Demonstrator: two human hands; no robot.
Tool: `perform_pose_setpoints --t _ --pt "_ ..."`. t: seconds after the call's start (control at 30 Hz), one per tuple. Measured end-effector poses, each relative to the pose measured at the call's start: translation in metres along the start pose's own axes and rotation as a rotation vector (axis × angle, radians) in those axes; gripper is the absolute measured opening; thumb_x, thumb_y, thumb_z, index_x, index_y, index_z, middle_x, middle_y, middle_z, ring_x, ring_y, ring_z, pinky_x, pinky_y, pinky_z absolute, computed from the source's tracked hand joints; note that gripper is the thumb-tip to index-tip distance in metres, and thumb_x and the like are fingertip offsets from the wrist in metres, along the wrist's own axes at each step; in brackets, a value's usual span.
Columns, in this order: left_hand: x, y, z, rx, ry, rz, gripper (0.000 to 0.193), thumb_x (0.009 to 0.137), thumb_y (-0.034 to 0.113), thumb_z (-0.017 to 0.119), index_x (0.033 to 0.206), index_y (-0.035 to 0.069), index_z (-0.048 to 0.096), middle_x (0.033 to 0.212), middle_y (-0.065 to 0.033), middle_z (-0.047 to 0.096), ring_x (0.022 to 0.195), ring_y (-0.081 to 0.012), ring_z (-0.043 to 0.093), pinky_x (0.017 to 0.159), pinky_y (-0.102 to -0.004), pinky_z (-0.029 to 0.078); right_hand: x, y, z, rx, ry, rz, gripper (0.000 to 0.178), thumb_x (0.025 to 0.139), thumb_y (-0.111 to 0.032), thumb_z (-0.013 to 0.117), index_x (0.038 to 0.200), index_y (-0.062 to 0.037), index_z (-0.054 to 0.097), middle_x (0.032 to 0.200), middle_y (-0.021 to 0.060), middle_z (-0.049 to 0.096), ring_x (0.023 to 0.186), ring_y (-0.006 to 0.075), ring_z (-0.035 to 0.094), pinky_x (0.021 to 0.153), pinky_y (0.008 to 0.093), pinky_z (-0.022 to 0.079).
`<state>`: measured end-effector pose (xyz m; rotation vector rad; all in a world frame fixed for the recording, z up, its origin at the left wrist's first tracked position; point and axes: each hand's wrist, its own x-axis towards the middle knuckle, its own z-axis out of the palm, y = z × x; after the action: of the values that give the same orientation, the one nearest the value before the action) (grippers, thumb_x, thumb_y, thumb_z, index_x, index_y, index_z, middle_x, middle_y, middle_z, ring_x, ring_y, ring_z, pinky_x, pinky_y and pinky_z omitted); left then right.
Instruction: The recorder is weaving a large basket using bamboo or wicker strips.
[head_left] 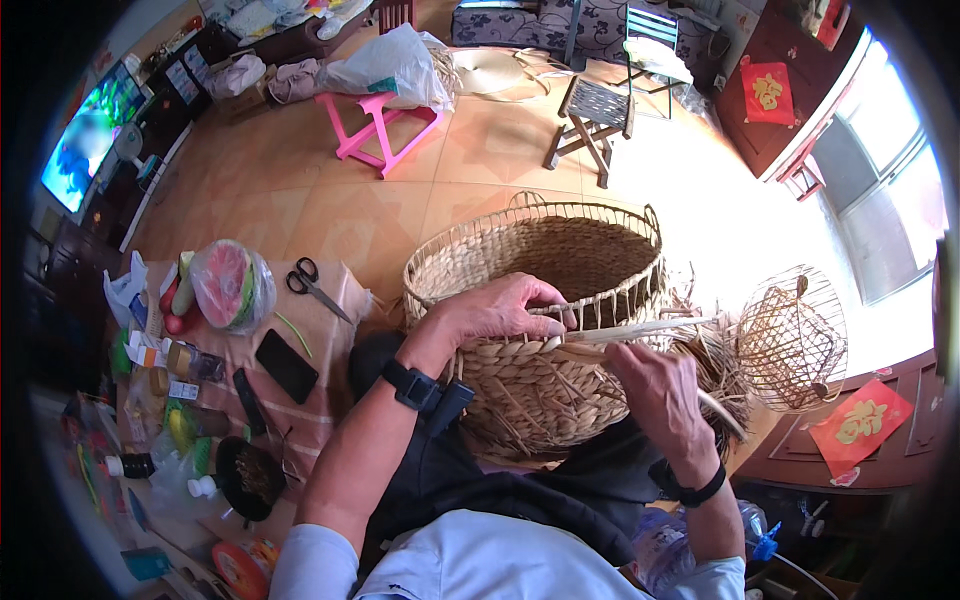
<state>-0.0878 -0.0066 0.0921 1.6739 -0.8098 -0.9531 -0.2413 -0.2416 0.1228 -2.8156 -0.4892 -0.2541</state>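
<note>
A large oval basket [530,385] of thick braided dried plant strands stands between my knees. Thin upright ribs and a wire-like rim show along its upper edge, and loose strand ends stick out of its near wall. My left hand [505,308] lies over the near rim, thumb and fingers closed around the edge and the weaving there. Just to its right, my right hand [658,392] is closed on a dried plant strand [718,410], whose tail trails out below the fist. Another pale strand [660,326] lies along the rim. The fingertips of my right hand are partly hidden.
Loose dried strands [715,365] bunch right of the basket, beside a bare wire basket frame [790,340]. On the left, a cloth-covered table [335,290] bears scissors [318,288], a phone [287,366] and a wrapped watermelon piece [232,285]. Beyond stand a pink stool [378,135] and a folding stool [595,115].
</note>
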Motion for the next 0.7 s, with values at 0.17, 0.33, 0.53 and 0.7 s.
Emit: perform_pose_setpoints --t 0.17,0.33,0.53,0.7 --pt "0.008 0.000 0.009 0.092 0.084 0.027 0.036 0.086 0.032 0.082 0.105 0.002 0.076 0.088 -0.0003 0.072 0.085 -0.0082 0.060 0.081 -0.0282 0.049 0.041 0.016 -0.004 -0.053 0.050 -0.137 0.012 0.083 -0.005 0.063 0.094 -0.0090 0.059 0.070 0.0095 0.058 0.062 0.0313 0.063 0.051 0.0428 0.044" --pt "0.016 -0.009 0.013 0.330 0.256 -0.053 0.043 0.081 0.042 0.084 0.094 0.002 0.075 0.068 -0.0074 0.065 0.067 -0.0097 0.053 0.065 -0.0347 0.047 0.062 0.008 0.002 -0.086 0.150 -0.217 0.011 0.084 -0.004 0.061 0.095 -0.0089 0.061 0.072 0.0105 0.061 0.061 0.0325 0.062 0.051 0.0446 0.044" --pt "0.021 -0.005 0.042 0.524 0.489 0.006 0.029 0.075 0.016 0.066 0.101 0.014 0.078 0.092 -0.0192 0.074 0.086 -0.0391 0.071 0.078 -0.0501 0.057 0.048 -0.003 0.011 -0.085 0.032 0.005 0.005 0.094 -0.010 0.060 0.091 -0.0071 0.064 0.077 0.0149 0.064 0.066 0.0362 0.063 0.056 0.0464 0.045" --pt "0.028 -0.001 0.060 0.512 0.599 0.004 0.025 0.073 0.014 0.067 0.095 0.012 0.079 0.089 -0.0218 0.073 0.089 -0.0404 0.071 0.080 -0.0514 0.056 0.035 0.005 0.020 -0.077 0.056 -0.033 0.008 0.095 -0.011 0.062 0.092 -0.0060 0.057 0.076 0.0166 0.061 0.068 0.0400 0.062 0.059 0.0500 0.043"
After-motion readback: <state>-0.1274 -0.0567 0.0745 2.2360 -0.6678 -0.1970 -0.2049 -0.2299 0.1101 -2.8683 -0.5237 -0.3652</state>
